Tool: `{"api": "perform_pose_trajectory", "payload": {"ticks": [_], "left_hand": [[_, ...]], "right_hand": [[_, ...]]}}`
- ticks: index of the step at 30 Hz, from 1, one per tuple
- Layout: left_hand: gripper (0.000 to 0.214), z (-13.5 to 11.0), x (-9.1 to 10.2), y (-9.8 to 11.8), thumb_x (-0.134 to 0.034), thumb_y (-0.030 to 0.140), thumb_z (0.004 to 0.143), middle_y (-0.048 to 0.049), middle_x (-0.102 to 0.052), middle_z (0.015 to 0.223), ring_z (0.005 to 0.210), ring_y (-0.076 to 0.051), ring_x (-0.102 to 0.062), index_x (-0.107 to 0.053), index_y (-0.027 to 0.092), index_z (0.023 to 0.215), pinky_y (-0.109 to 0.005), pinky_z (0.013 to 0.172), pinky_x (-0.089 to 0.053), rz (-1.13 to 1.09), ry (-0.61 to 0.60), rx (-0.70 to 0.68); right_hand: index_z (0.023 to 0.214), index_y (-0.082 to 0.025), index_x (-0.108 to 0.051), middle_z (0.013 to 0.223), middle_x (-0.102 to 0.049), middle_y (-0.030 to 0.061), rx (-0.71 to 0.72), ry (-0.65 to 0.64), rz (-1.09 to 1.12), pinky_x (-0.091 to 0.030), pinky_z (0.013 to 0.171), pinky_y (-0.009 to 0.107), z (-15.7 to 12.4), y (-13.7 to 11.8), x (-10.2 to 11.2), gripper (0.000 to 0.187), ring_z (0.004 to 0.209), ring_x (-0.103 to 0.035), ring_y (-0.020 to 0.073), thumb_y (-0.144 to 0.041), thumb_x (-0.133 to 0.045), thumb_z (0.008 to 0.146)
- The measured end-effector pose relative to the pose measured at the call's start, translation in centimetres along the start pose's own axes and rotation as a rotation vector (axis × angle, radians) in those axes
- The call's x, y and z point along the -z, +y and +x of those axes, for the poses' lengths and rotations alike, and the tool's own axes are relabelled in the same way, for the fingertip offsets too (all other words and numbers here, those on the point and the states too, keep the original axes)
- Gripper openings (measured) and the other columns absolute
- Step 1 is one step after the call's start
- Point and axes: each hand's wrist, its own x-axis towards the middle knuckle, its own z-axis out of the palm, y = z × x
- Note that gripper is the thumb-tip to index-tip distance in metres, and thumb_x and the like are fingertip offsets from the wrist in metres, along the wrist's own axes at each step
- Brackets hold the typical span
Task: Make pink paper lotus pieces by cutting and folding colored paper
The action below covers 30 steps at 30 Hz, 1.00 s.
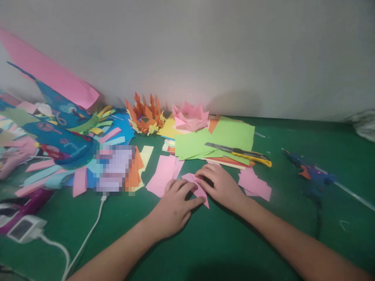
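Note:
A small folded pink paper piece (pixel 197 186) lies on the green table (pixel 234 242) between my hands. My left hand (pixel 175 207) rests on its left side, fingers bent and pressing down, index finger stretched across the paper. My right hand (pixel 219 183) covers its right part, fingers curled and pinching the upper edge. More pink paper squares (pixel 164 173) lie just left of the hands, and other pink paper pieces (pixel 254 183) lie to the right.
Green paper sheets (pixel 216 140) carry a yellow utility knife (pixel 243 153). A pink paper crown (pixel 190 116) and an orange paper crown (pixel 145 115) stand by the wall. A blue glue gun (pixel 310 173) lies right. Coloured paper scraps (pixel 58 148), a white cable (pixel 88 234) and a charger (pixel 25 228) sit left.

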Motion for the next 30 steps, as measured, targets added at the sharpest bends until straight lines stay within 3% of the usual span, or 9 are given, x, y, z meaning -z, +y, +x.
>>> {"api": "perform_pose_trajectory", "payload": {"ticks": [3, 6, 9, 15, 19, 24, 30], "left_hand": [[0.042, -0.1, 0.4, -0.4, -0.044, 0.007, 0.081, -0.0074, -0.056, 0.112, 0.101, -0.022, -0.049, -0.058, 0.026, 0.115, -0.038, 0.084, -0.037, -0.011, 0.113, 0.038], [0.028, -0.2, 0.8, -1.0, -0.044, 0.012, 0.085, -0.0061, -0.062, 0.093, 0.087, -0.02, -0.052, -0.063, 0.021, 0.104, -0.035, 0.075, -0.035, 0.089, 0.27, 0.229], [0.02, 0.0, 1.0, -1.3, -0.046, 0.017, 0.087, -0.0031, -0.063, 0.078, 0.078, -0.02, -0.052, -0.066, 0.02, 0.084, -0.035, 0.07, -0.031, 0.183, 0.26, 0.376], [0.021, 1.0, 0.5, -1.3, -0.05, 0.034, 0.089, -0.003, -0.065, 0.08, 0.079, -0.02, -0.053, -0.065, 0.019, 0.084, -0.035, 0.07, -0.03, 0.132, 0.248, 0.444], [0.018, 1.9, 0.6, -1.9, -0.055, 0.034, 0.085, -0.0006, -0.063, 0.07, 0.072, -0.019, -0.053, -0.061, 0.018, 0.078, -0.033, 0.067, -0.031, 0.056, 0.22, 0.504], [0.01, 2.7, 0.6, -2.1, -0.057, 0.024, 0.082, 0.001, -0.061, 0.064, 0.068, -0.018, -0.053, -0.06, 0.018, 0.074, -0.032, 0.065, -0.033, 0.025, 0.214, 0.467], [0.015, 2.5, -0.1, -2.0, -0.051, 0.019, 0.088, -0.003, -0.063, 0.077, 0.075, -0.017, -0.052, -0.06, 0.017, 0.076, -0.032, 0.069, -0.037, 0.095, 0.228, 0.303]], "right_hand": [[0.094, -0.017, -0.067, 0.083, -0.058, 0.0067, 0.078, -0.026, -0.081, -0.042, 0.07, 0.032, -0.2, 0.1, 0.0, 0.021, 0.079, -0.052, 0.0184, -0.021, -0.046, 0.092], [0.096, -0.015, -0.067, 0.083, -0.058, 0.0081, 0.126, -0.045, -0.168, -0.043, 0.068, 0.032, -0.4, 0.0, -0.1, 0.026, 0.077, -0.052, 0.019, -0.022, -0.043, 0.093], [0.097, -0.013, -0.066, 0.083, -0.059, 0.0088, 0.16, -0.04, -0.232, -0.043, 0.067, 0.032, -0.5, -0.3, -0.3, 0.026, 0.076, -0.052, 0.0192, -0.022, -0.042, 0.093], [0.094, -0.012, -0.065, 0.08, -0.059, 0.0079, 0.219, -0.002, -0.308, -0.042, 0.064, 0.031, -0.6, -0.5, -0.5, 0.023, 0.072, -0.05, 0.0185, -0.023, -0.045, 0.093], [0.095, -0.014, -0.064, 0.08, -0.059, 0.0072, 0.225, -0.017, -0.296, -0.041, 0.065, 0.03, -0.6, -0.5, -0.5, 0.023, 0.073, -0.051, 0.0183, -0.024, -0.044, 0.094], [0.097, -0.014, -0.064, 0.078, -0.057, 0.0066, 0.235, -0.025, -0.323, -0.038, 0.061, 0.03, -0.5, -0.5, -0.4, 0.024, 0.07, -0.049, 0.0176, -0.024, -0.042, 0.094], [0.1, -0.014, -0.064, 0.08, -0.058, 0.0072, 0.26, -0.011, -0.328, -0.04, 0.063, 0.03, -0.4, -0.5, -0.4, 0.026, 0.073, -0.049, 0.0182, -0.024, -0.042, 0.095]]}}
